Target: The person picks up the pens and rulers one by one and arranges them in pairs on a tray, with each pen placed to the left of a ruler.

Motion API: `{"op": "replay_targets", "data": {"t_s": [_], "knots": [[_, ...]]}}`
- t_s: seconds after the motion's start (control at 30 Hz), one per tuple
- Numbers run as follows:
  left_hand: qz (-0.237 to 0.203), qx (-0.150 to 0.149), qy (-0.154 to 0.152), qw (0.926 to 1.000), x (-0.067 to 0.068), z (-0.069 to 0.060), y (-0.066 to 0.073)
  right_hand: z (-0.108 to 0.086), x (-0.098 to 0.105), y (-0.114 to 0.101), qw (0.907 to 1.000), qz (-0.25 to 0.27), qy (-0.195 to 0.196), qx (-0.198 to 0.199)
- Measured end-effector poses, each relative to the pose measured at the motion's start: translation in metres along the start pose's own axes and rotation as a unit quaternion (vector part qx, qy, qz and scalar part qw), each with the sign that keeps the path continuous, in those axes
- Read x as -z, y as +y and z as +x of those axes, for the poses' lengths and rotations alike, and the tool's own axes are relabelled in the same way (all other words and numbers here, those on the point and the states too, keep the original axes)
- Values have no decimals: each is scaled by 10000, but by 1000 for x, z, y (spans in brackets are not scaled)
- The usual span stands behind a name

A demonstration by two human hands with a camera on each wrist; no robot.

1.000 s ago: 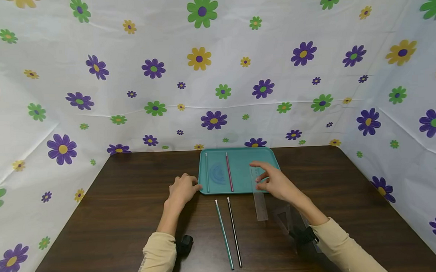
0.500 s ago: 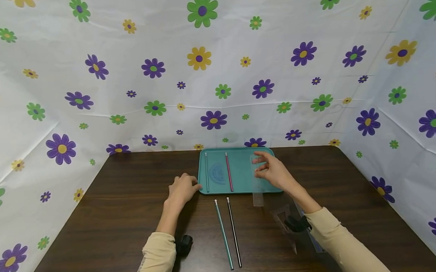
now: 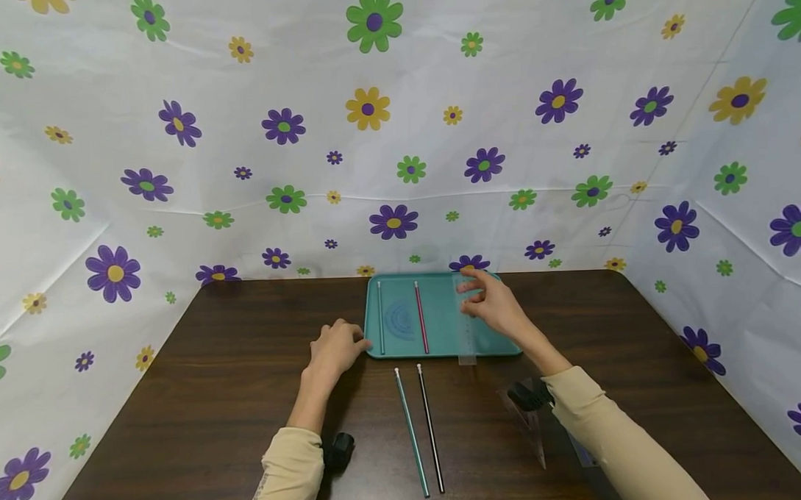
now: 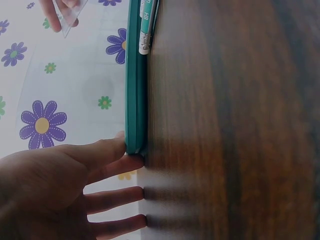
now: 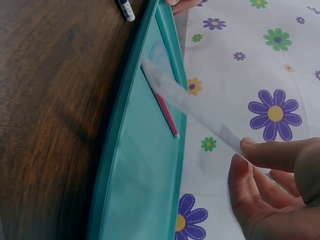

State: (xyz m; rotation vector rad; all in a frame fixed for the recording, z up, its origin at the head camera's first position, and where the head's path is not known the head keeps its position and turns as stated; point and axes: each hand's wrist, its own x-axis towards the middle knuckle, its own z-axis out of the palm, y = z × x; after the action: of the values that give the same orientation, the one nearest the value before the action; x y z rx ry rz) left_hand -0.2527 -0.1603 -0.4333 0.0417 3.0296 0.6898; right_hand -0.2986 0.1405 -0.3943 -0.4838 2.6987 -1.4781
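Note:
A clear ruler (image 3: 466, 336) hangs over the right part of the teal tray (image 3: 444, 353), its lower end past the tray's front rim. My right hand (image 3: 498, 305) pinches its far end between thumb and fingers; the right wrist view shows the ruler (image 5: 192, 110) slanting above the tray (image 5: 135, 200). At the tray's left front corner, my left hand (image 3: 334, 349) touches the rim with thumb and index finger, other fingertips on the table in the left wrist view. In the tray lie a teal pencil (image 3: 380, 317), a blue protractor (image 3: 398, 320) and a red pencil (image 3: 421, 315).
In front of the tray, a teal pencil (image 3: 412, 433) and a black pencil (image 3: 430, 429) lie side by side on the dark table (image 3: 247, 402). A clear set square (image 3: 531, 429) and another flat item (image 3: 583, 450) lie partly under the right forearm. A flowered cloth (image 3: 304, 158) stands behind.
My right hand has carried the ruler away from me, from partly over the table to mostly above the tray. The left hand has stayed at the tray's corner.

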Motion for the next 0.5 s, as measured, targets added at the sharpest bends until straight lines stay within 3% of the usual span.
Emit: {"op": "replay_targets", "data": {"t_s": [0.5], "knots": [[10,-17,-49,10000,-1,2,-2,23,-14,11,9991,129,397,96]]}}
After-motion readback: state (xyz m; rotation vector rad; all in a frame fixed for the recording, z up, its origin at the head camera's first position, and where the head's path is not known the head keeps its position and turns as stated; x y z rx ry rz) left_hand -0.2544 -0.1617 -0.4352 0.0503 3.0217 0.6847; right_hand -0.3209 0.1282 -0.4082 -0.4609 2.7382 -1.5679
